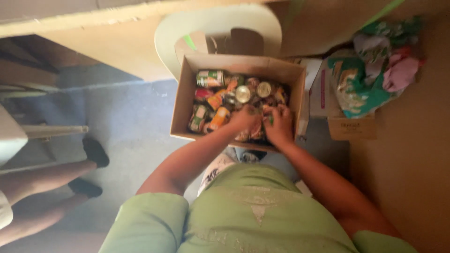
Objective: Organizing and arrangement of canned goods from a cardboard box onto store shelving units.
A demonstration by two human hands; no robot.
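An open cardboard box (183, 96) rests on a pale plastic chair (215, 23) in front of me. It is filled with several drink cans, among them a green can (210, 78) lying at the back left and an orange can (219, 117) near the front. Both my hands are down in the box's near right corner, side by side. My left hand (244, 119) lies over the cans with its fingers bent. My right hand (280, 125) is curled over cans next to the box's right wall. Blur hides whether either hand grips a can.
Another person's bare legs in black shoes (95, 151) reach in from the left over the grey floor. A smaller cardboard box (351, 127) stands to the right, with green and pink bags (375, 70) piled on it. A tan wall runs behind the chair.
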